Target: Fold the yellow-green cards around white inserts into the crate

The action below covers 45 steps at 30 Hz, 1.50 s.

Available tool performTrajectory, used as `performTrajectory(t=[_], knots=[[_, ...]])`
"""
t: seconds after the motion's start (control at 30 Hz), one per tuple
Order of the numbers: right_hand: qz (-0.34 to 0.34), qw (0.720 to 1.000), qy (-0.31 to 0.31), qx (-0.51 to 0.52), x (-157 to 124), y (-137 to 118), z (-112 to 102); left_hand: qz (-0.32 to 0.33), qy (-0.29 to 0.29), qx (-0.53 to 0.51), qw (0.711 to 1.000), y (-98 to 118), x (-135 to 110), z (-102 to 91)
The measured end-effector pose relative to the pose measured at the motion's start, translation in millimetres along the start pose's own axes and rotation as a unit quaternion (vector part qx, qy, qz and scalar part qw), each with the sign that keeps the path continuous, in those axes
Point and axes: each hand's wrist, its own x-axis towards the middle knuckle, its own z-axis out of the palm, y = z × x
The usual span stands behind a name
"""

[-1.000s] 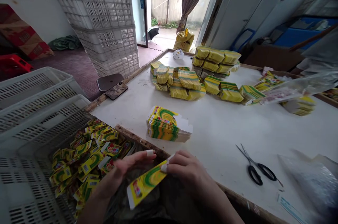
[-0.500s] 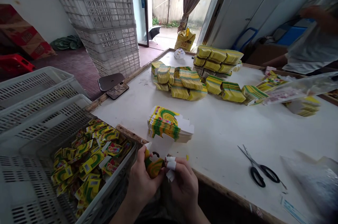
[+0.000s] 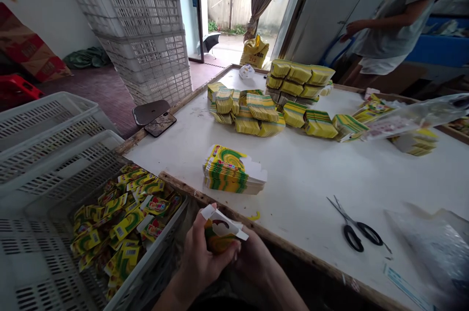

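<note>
In front of the table's near edge, my left hand (image 3: pixel 200 252) is closed around a small yellow-green carton (image 3: pixel 217 241). The carton stands upright, its white top flaps spread and a cut-out showing in the panel. My right hand (image 3: pixel 252 255) presses against the carton's right side, its fingers curled and mostly hidden behind the box and the left thumb. Just beyond, a stack of flat folded cartons (image 3: pixel 234 169) lies on the white table (image 3: pixel 293 194). To the left, a plastic crate (image 3: pixel 146 272) holds many filled-looking yellow cartons (image 3: pixel 126 223).
Bundles of flat cartons (image 3: pixel 256 113) line the table's far side, with more piled (image 3: pixel 300 76) behind. Black-handled scissors (image 3: pixel 353 233) and a clear plastic bag (image 3: pixel 432 238) lie right. A phone (image 3: pixel 160 124) rests at the left edge. Tall white crates (image 3: pixel 146 28) stand beyond; a person (image 3: pixel 395 23) stands at right.
The carton's long white flap has come down, and its top flaps now face up. My right hand has slid behind the box. The person at right now stands more upright, nearer the door.
</note>
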Motion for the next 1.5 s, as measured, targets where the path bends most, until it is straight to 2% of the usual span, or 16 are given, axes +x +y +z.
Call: performTrajectory(t=[0.1, 0.2, 0.3, 0.43, 0.5, 0.6, 0.67, 0.73, 0.8, 0.9, 0.97, 1.1, 1.2, 1.37, 1.43, 1.5], knots=[[0.028, 0.998, 0.003, 0.06, -5.5, 14.9, 2.6, -0.029, 0.003, -0.01, 1.0, 3.0, 2.8, -0.9], [-0.044, 0.996, 0.019, 0.071, -8.4, 13.5, -4.7, -0.023, 0.001, -0.01, 1.0, 4.6, 9.9, -4.0], [-0.098, 0.995, 0.023, 0.022, -9.6, 1.5, -14.2, 0.047, -0.019, 0.035, 0.998, 4.7, 16.9, -7.3], [-0.106, 0.993, 0.032, -0.049, -10.1, -17.6, -14.2, 0.149, -0.081, 0.091, 0.981, 6.1, 20.3, -7.0], [-0.086, 0.992, 0.024, -0.086, -9.1, -24.7, -9.7, 0.168, -0.102, 0.099, 0.975, 7.5, 19.2, -4.5], [-0.058, 0.99, 0.011, -0.126, -5.4, -30.6, -4.6, 0.172, -0.103, 0.112, 0.973, 9.7, 17.1, -1.3], [-0.084, 0.984, 0.008, -0.16, -3.4, -31.7, -4.2, 0.161, -0.099, 0.124, 0.974, 11.7, 17.5, -1.3], [-0.144, 0.966, 0.012, -0.216, -3.9, -30.6, -5.6, 0.148, -0.106, 0.13, 0.975, 14.4, 19.8, -2.9], [-0.196, 0.936, 0.015, -0.292, -7.9, -26.9, -7.2, 0.132, -0.133, 0.123, 0.975, 17.0, 23.0, -4.3], [-0.24, 0.884, 0.012, -0.401, -16.1, -16.9, -8.7, 0.075, -0.177, 0.089, 0.977, 17.1, 26.0, -2.5], [-0.269, 0.855, 0.003, -0.443, -18.8, -9.4, -10.0, 0.034, -0.184, 0.079, 0.979, 13.2, 25.5, 1.0], [-0.317, 0.827, 0.023, -0.463, -15.1, -2.5, -16.5, 0.029, -0.133, 0.143, 0.98, 2.8, 20.9, 3.0], [-0.35, 0.802, 0.03, -0.483, -11.6, -4.4, -22.7, 0.043, -0.084, 0.182, 0.979, 0.4, 19.2, -5.3], [-0.328, 0.747, -0.041, -0.576, -9.3, -7.6, -28.9, 0.055, -0.102, 0.175, 0.978, 7.5, 24.6, -24.7], [-0.313, 0.746, -0.041, -0.587, -9.2, -13.0, -30.4, 0.06, -0.126, 0.171, 0.975, 11.9, 28.2, -30.0], [-0.305, 0.755, -0.055, -0.578, -10.3, -23.7, -31.2, 0.053, -0.153, 0.158, 0.974, 16.8, 32.2, -34.0]])
